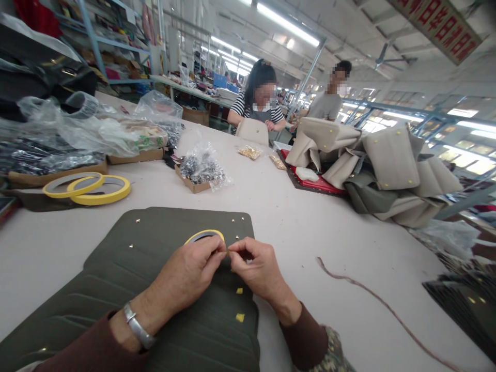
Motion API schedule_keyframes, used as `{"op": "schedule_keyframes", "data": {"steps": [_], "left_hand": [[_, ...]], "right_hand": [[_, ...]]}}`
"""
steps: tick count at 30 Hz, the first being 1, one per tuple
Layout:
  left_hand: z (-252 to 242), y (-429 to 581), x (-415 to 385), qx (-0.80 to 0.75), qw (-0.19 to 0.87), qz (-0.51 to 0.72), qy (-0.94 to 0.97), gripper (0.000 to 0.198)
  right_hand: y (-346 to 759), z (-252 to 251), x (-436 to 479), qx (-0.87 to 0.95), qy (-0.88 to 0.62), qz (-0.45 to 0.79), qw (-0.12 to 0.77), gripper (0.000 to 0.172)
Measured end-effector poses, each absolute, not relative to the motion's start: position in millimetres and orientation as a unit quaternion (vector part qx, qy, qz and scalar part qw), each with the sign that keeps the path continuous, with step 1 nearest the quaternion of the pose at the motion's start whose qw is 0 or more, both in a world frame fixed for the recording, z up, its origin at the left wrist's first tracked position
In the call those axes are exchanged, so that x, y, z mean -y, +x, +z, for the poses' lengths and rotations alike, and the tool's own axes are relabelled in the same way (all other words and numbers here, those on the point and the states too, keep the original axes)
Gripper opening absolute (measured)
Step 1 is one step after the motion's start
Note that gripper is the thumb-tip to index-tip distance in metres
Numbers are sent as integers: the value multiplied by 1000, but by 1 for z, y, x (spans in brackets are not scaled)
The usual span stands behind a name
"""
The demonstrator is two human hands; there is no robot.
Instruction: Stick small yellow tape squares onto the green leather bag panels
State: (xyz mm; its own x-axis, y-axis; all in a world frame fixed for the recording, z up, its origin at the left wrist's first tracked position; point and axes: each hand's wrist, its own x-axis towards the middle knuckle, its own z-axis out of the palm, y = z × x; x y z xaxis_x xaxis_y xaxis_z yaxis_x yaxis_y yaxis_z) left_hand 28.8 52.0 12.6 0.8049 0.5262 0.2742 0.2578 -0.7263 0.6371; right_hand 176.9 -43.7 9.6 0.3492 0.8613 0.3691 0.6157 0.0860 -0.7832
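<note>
A dark olive bag panel [155, 289] with small brass studs lies flat on the white table [302, 222] in front of me. My left hand [189, 274] is closed around a small roll of yellow tape [204, 236] that stands on edge above the panel. My right hand [253, 266] pinches the free end of the tape right beside the left fingertips. Two small yellow tape squares [239, 316] stick to the panel below my hands.
Yellow tape rolls [91, 187] lie at the left by cardboard trays of bagged hardware [201, 168]. Beige bag parts [387, 165] pile up at the right. A thin brown cord [372, 297] trails across the table. Two people sit at the far side.
</note>
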Motion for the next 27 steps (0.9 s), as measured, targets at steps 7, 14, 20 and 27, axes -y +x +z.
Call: {"op": "schedule_keyframes", "data": {"steps": [7, 14, 20, 27], "left_hand": [[12, 29, -48, -212, 212, 241, 923, 18], [13, 28, -35, -158, 228, 279, 919, 18], [10, 27, -45, -188, 272, 292, 897, 17], [9, 26, -43, -179, 249, 257, 916, 18]], "right_hand": [[168, 7, 43, 579, -683, 36, 445, 16], [211, 3, 37, 337, -719, 278, 541, 19], [208, 15, 48, 481, -639, 314, 511, 25], [192, 22, 51, 620, -622, 154, 453, 13]]}}
